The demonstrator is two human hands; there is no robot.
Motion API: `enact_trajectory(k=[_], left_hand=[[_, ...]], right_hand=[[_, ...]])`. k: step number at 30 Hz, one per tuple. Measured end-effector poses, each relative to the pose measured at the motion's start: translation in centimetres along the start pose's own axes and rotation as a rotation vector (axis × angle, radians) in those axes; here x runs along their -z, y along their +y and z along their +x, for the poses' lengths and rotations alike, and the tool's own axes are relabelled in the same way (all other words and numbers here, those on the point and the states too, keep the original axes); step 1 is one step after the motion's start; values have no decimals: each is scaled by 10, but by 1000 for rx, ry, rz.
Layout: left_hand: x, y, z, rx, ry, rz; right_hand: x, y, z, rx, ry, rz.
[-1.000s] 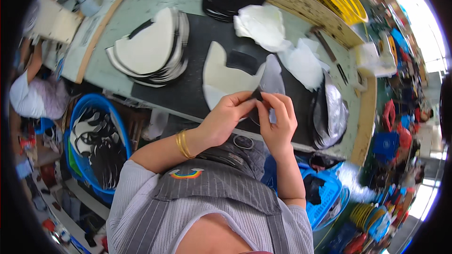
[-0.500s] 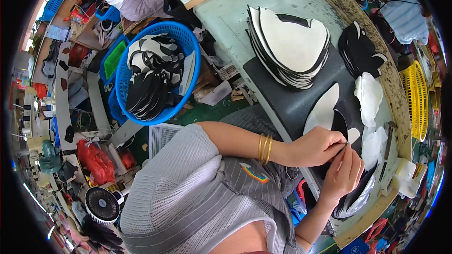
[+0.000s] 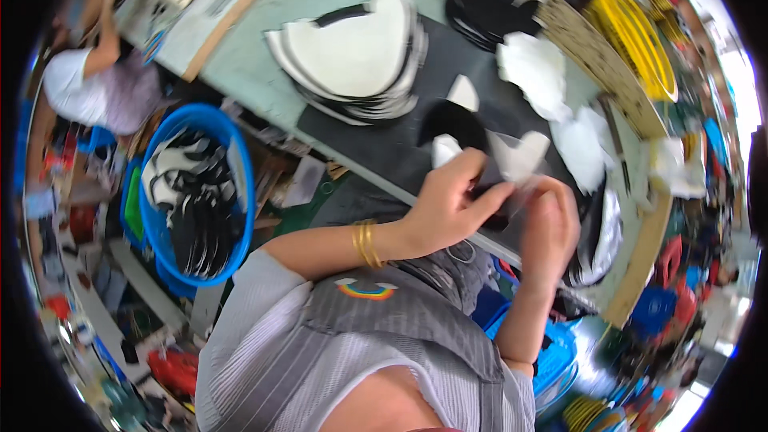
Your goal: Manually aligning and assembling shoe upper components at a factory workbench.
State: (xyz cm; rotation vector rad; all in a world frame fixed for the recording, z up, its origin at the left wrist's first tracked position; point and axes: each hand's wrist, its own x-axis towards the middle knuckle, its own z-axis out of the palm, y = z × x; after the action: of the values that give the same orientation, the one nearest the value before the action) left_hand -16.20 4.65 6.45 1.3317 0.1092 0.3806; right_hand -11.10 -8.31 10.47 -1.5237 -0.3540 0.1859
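Note:
My left hand (image 3: 452, 204) is closed, thumb against fingers, on a black-and-white cut piece (image 3: 454, 125) held low over the table. Facing it, my right hand (image 3: 552, 220) has its fingers curled and blurred by motion. A thin whitish, partly see-through piece (image 3: 518, 156) shows between the two hands; which one holds it is unclear. Beyond them, a stack of white cut pieces with black edges (image 3: 348, 52) lies partly on a dark mat (image 3: 420, 72). Black cut pieces with white tips (image 3: 488, 8) are piled at the far edge.
Crumpled white sheets (image 3: 534, 72) lie right of the mat, near a long thin tool (image 3: 614, 132). The table has a raised wooden edge (image 3: 596, 52). At left stands a blue basket (image 3: 250, 192) of black-and-white pieces. Another person (image 3: 100, 88) sits at far left.
My view has turned, so the table sits further left. My hands were pinched together at one point; now they are apart, with the whitish piece showing between them.

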Motion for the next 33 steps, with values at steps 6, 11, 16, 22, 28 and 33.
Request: enact_trajectory(k=[6, 11, 16, 22, 28, 33], left_hand=[[-22, 5, -7, 395, 123, -419], [-33, -3, -6, 532, 221, -501], [8, -15, -3, 230, 16, 203], [17, 43, 33, 383, -329, 266], [-21, 70, -11, -582, -938, 1020], [24, 61, -30, -610, -541, 681]], right_hand=[[-3, 46, -9, 402, 297, -727], [-15, 58, -37, 603, 149, -636], [77, 79, -102, -3, 430, -648], [197, 98, -219, -741, -78, -1564], [53, 21, -101, -623, -59, 934], [38, 30, -44, -736, -31, 1221]])
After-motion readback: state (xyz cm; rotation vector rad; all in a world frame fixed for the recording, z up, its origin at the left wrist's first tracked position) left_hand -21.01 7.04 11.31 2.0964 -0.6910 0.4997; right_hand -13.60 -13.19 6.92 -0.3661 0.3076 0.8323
